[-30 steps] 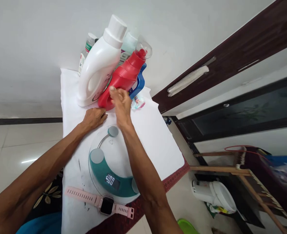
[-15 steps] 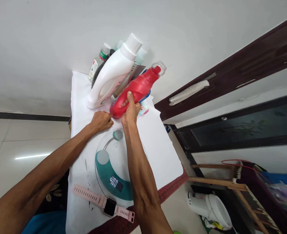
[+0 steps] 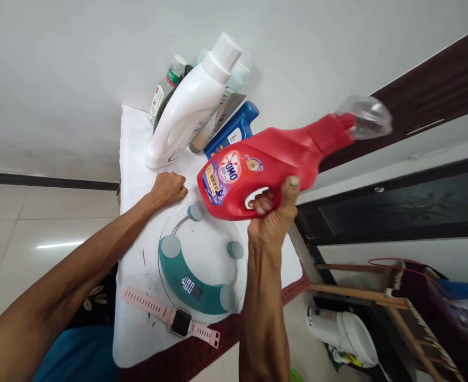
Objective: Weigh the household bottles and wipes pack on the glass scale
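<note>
A red OMO laundry detergent bottle (image 3: 285, 154) with a clear cap is held up by its handle in my right hand (image 3: 274, 212). It leans over to the right, its base above the back of the glass scale. Closed in a fist, my left hand (image 3: 169, 189) rests on the white cloth behind the scale, with nothing visible in it. The round glass scale (image 3: 202, 228) has a green band and a lit display reading zeros. A pink-strapped smartwatch (image 3: 180, 322) lies at its front edge.
A large white bottle (image 3: 192, 106) stands at the back of the white-covered table (image 3: 134, 249). Around it are a blue bottle (image 3: 234, 127), a clear bottle (image 3: 166, 87) and other containers. A white bucket (image 3: 343, 334) sits on the floor at right, near a wooden frame (image 3: 357, 294).
My right hand has lifted the red detergent bottle and moved it right, turning its label into view. The blue bottle behind it is now uncovered. My left fist stays on the table.
</note>
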Demonstrator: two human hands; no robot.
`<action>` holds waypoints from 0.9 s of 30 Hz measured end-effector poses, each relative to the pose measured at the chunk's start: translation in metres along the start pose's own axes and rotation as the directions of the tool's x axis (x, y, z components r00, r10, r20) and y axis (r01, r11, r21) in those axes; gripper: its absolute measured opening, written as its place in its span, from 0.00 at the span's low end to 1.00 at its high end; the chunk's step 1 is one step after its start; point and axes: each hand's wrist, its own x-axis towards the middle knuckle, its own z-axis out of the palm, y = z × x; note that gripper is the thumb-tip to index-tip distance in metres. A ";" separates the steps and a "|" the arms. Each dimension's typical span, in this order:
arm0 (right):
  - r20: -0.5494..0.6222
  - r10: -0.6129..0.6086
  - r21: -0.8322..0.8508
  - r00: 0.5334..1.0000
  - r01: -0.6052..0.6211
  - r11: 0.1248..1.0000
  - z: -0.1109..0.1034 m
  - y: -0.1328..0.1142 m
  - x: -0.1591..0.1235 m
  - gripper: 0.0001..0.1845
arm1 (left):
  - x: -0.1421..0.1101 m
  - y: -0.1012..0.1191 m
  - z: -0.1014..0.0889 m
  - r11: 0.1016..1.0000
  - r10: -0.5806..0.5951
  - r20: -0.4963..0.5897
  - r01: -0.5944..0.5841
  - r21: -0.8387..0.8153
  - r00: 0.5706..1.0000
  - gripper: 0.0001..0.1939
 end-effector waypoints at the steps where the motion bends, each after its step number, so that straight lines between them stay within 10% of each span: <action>1: -0.007 -0.010 -0.007 1.000 0.010 1.000 -0.011 -0.009 -0.009 0.39 | 0.000 0.000 0.000 1.000 -0.003 -0.002 0.003 -0.011 1.000 0.16; 12: -0.185 0.073 -0.009 0.980 -0.076 0.997 -0.084 -0.042 -0.102 0.37 | 0.002 0.001 0.001 1.000 -0.026 -0.016 0.026 0.007 1.000 0.14; 27: -0.203 -0.098 -0.154 0.974 0.067 0.986 -0.134 0.012 -0.099 0.36 | 0.006 -0.002 0.006 0.998 -0.022 -0.048 0.019 -0.061 0.999 0.12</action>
